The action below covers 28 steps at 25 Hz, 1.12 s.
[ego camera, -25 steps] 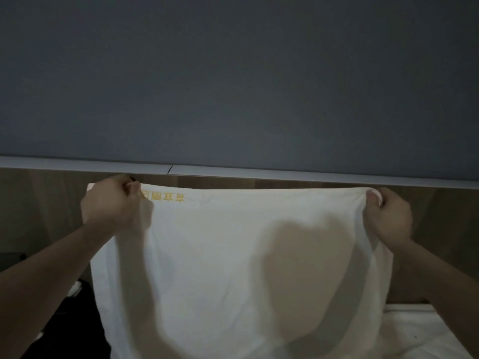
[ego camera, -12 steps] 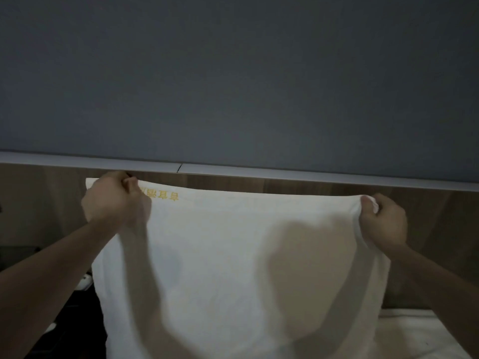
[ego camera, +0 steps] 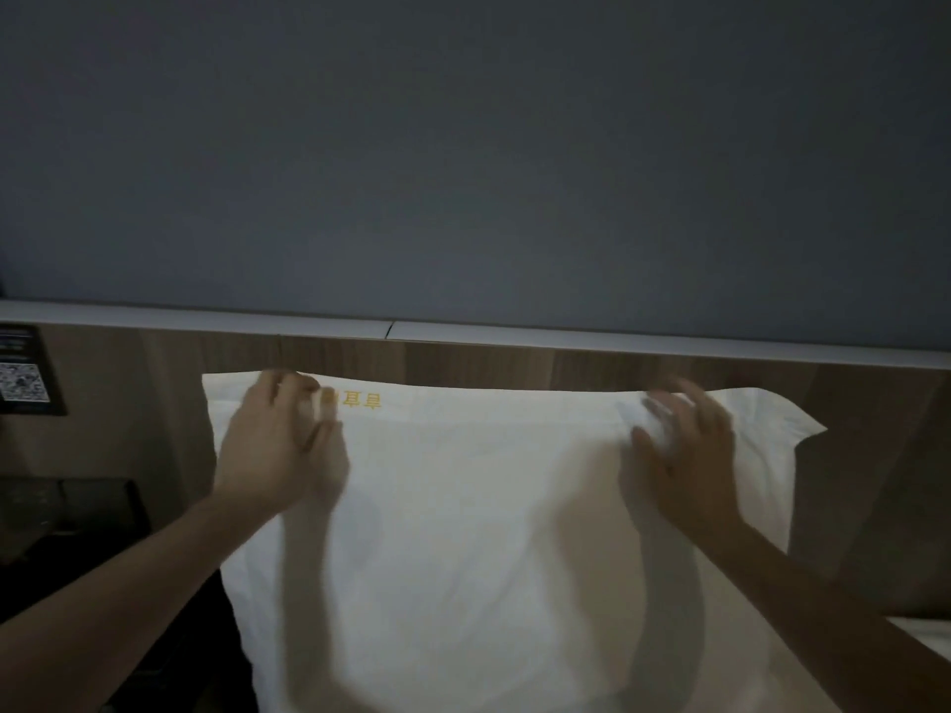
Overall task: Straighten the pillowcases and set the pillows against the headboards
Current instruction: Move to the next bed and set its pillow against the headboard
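One white rectangular fabric pillow (ego camera: 478, 532) stands upright against the brown wood-grain headboard (ego camera: 514, 365), top edge just under the pale trim strip (ego camera: 617, 342). One line of yellow embroidered characters (ego camera: 360, 401) sits near the pillow's top left. Two hands are on it: left hand (ego camera: 278, 445) has fingers spread and loosely curled, lying on the top-left area with nothing pinched; right hand (ego camera: 684, 455) has fingers splayed on the top-right area, blurred, with bunched cloth under the fingertips, so I cannot tell if it's gripping. One dark placard with a QR code (ego camera: 25, 373) hangs on the panel at left. Grey wall (ego camera: 463, 146) above.
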### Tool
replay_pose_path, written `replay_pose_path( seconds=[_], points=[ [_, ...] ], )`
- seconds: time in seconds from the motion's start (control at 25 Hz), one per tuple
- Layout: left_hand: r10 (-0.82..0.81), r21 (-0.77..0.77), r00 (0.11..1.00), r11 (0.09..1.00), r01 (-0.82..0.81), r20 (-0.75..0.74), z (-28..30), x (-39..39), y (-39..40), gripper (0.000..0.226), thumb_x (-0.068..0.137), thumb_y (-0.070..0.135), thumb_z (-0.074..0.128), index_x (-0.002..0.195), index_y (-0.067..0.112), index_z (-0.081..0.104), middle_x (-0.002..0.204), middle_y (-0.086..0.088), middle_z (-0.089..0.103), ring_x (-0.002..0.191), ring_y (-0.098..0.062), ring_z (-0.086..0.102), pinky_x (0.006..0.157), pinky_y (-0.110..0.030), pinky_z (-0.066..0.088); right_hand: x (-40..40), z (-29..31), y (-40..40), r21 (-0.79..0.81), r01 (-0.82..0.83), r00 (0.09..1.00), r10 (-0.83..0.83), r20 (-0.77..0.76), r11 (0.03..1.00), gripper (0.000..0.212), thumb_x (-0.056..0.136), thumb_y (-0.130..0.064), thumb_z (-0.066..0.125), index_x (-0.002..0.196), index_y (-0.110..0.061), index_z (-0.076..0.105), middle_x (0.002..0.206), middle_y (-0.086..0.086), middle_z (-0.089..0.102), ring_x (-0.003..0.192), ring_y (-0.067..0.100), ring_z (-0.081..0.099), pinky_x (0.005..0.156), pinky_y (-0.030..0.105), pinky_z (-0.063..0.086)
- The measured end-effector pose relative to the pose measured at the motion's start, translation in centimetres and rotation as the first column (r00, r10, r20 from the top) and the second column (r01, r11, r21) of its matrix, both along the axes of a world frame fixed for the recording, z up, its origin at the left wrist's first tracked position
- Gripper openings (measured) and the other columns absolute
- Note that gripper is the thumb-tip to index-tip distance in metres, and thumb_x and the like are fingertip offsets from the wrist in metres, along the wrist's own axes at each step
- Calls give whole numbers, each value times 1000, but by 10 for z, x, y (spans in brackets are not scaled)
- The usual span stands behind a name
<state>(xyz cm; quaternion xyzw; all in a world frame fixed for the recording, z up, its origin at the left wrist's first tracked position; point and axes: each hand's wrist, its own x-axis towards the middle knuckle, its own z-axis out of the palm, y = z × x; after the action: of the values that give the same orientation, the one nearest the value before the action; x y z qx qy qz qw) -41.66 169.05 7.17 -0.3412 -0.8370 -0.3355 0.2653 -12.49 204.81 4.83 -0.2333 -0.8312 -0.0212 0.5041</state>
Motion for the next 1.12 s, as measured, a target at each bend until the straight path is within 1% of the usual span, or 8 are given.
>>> replay_pose_path(
  seconds=[0.16, 0.28, 0.44, 0.56, 0.72, 0.84, 0.96, 1.12],
  points=[
    [-27, -406, 999, 914, 9, -38, -39, 2, -1, 69, 95, 55, 41, 151, 16, 41, 164, -13, 33, 147, -36, 36, 118, -52, 35, -20, -31, -14, -69, 33, 968, -15, 250, 997, 56, 99, -48, 45, 148, -21, 55, 163, 7, 42, 152, 32, 34, 125, 55, 24],
    [-17, -425, 1000, 905, 18, 7, -48, -1, -6, 77, 97, 62, 26, 162, 20, 24, 173, -11, 13, 158, -34, 15, 127, -51, 19, -21, -39, -13, -96, 95, 948, -61, 314, 991, 59, 103, -52, 37, 154, -25, 45, 169, 0, 32, 158, 27, 23, 129, 53, 13],
    [-24, -492, 996, 869, 62, 82, -51, -6, -9, 90, 88, 73, 8, 165, 26, 8, 174, -3, -8, 161, -29, -1, 130, -51, 7, -8, -44, -11, -79, 149, 941, -117, 319, 986, 61, 102, -55, 33, 150, -21, 51, 162, 4, 43, 151, 30, 35, 126, 54, 19],
    [-38, -474, 997, 878, 66, 68, -54, -6, -6, 86, 92, 72, 13, 165, 28, 5, 174, -2, -14, 161, -29, -7, 128, -52, 1, 2, -48, -4, -87, 206, 934, -169, 315, 975, 64, 100, -57, 33, 149, -19, 51, 161, 6, 45, 148, 32, 40, 125, 55, 23],
    [-23, -523, 996, 850, 63, 84, -52, -4, 3, 83, 96, 68, 21, 165, 27, -3, 171, -2, -25, 160, -29, -15, 128, -55, -3, 6, -45, 4, -99, 252, 914, -203, 351, 963, 70, 102, -59, 30, 161, -23, 32, 171, 5, 22, 157, 31, 23, 129, 56, 14],
    [-39, -479, 993, 873, 88, 111, -49, 5, 7, 82, 98, 65, 26, 166, 27, 0, 171, -3, -23, 160, -29, -14, 128, -54, -3, 3, -45, 3, -150, 272, 911, -205, 357, 950, 73, 101, -61, 24, 164, -22, 24, 174, 5, 14, 159, 33, 16, 128, 60, 12],
    [-112, -460, 992, 879, 127, 61, -50, 23, 0, 83, 97, 64, 35, 165, 28, 5, 173, -3, -18, 160, -29, -13, 127, -50, -2, 2, -52, -15, -226, 213, 943, -139, 302, 951, 71, 101, -59, 29, 162, -24, 29, 174, 6, 15, 160, 33, 14, 128, 59, 8],
    [-175, -567, 979, 799, 201, 100, -86, 53, -25, 90, 95, 49, 53, 166, 25, 3, 171, -5, -21, 160, -32, -11, 130, -53, 7, 14, -95, -60, -237, 99, 965, -34, 262, 967, 69, 101, -54, 33, 163, -24, 29, 174, 5, 17, 162, 30, 9, 129, 58, 8]
  ],
)
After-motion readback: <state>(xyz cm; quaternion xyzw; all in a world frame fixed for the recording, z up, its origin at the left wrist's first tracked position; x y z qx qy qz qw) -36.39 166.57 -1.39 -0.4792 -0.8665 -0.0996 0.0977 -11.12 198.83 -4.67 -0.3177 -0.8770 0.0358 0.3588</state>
